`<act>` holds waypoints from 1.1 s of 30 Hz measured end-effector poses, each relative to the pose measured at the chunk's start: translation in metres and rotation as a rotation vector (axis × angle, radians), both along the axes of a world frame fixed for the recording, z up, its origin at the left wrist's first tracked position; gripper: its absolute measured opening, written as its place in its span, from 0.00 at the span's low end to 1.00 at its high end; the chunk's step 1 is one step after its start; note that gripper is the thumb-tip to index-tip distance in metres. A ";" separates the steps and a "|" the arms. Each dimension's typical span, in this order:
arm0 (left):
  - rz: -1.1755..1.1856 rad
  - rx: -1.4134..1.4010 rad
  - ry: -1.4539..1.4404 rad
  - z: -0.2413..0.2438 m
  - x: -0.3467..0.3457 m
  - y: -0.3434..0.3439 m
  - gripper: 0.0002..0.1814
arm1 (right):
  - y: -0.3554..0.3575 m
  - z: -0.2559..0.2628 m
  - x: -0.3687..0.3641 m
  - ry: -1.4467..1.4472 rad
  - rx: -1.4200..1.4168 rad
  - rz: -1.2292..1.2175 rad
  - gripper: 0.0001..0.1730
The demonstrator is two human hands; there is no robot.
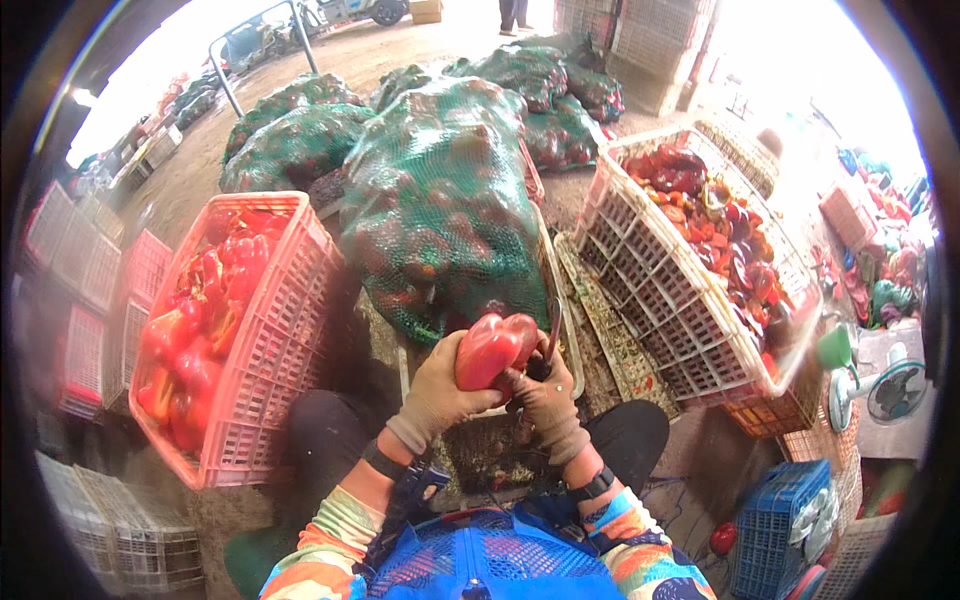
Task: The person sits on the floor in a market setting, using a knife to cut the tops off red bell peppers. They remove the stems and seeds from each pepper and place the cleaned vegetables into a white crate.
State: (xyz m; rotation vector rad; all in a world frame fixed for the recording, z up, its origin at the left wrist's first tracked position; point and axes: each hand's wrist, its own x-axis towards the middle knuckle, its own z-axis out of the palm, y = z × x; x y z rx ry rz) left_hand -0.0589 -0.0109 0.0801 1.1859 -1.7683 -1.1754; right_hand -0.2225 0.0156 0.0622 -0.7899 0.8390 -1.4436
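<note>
A red bell pepper (491, 349) is held between both gloved hands in front of a green mesh sack (454, 217) of peppers. My left hand (442, 394) wraps round the pepper's left side, its thumb underneath. My right hand (547, 397) is at the pepper's lower right and grips a knife (555, 330), whose thin dark blade points up; its handle is mostly hidden by the fingers. At the left, a pink plastic crate (281, 337) holds whole-looking red peppers. A pale plastic crate (660, 300) at the right contains cut red pepper pieces (720, 232).
More mesh sacks (300, 142) lie behind. A blue crate (780, 517), a small fan (896, 386) and a loose red pepper (723, 538) are at the lower right. Stacked crates (127, 525) stand at the lower left. A person's legs (514, 15) show far back.
</note>
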 end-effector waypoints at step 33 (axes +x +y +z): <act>-0.612 0.408 0.495 0.123 -0.149 -0.049 0.26 | 0.016 0.158 -0.188 1.906 -0.380 -0.339 0.08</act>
